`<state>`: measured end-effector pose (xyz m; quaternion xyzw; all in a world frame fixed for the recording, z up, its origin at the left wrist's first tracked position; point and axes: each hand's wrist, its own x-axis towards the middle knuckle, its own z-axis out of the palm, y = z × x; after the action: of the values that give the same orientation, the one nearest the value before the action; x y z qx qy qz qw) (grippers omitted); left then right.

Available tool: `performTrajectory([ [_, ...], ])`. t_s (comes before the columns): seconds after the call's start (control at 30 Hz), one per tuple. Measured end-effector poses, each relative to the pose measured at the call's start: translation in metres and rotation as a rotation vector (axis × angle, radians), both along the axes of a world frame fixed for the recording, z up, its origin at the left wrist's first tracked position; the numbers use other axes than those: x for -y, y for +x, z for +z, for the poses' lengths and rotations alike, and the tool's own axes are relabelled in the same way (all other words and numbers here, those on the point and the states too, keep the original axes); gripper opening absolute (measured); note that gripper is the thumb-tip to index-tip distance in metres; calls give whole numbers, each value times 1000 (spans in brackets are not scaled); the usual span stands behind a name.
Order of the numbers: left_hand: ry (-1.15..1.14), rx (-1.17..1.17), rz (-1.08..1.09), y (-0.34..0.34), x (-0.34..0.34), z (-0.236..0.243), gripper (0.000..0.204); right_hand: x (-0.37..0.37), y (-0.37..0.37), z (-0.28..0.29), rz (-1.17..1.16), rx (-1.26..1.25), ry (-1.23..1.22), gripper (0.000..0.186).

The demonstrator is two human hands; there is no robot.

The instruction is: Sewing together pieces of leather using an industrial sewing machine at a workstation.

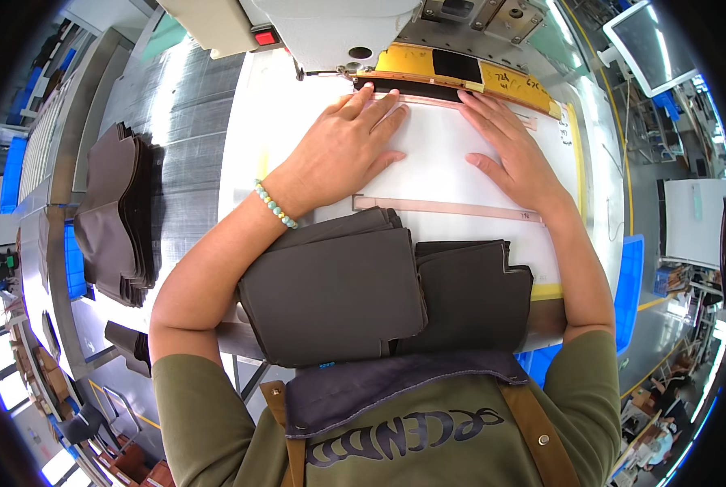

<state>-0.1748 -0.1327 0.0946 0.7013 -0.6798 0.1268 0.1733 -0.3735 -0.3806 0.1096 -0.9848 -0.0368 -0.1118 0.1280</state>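
Note:
My left hand (347,142), with fingers apart, rests its fingertips on a narrow dark strip (416,88) under the machine head (339,28). Fingertips of my right hand (505,146) touch the strip's right part, its fingers stretched out. Along the strip's far side lies a yellow template board (533,85) with a black patch. A long pale pink strip (460,207) lies across the white work surface (241,142) below both hands. Two stacks of dark cut pieces (326,296) (473,300) sit between my forearms, near the front edge.
Another stack of dark pieces (115,219) lies on the metal table (180,122) to the left. A monitor (651,45) stands at upper right. Blue bins (631,276) flank the worktable. Other workstations and a distant person (655,442) show at the rim.

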Motion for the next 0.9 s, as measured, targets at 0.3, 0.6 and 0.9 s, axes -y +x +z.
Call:
performTrajectory([
  [0.3,15,26,22,1,1,3,54,-2,0,-1,-2,59,-30,59],
  [0.6,-70,-2,-116,2,2,10,45,-1,-4,-2,75,229,-17,26],
  [0.9,132,-254,-181,-16,-42,85,22,-3,-9,-3,128,268,-18,25],
])
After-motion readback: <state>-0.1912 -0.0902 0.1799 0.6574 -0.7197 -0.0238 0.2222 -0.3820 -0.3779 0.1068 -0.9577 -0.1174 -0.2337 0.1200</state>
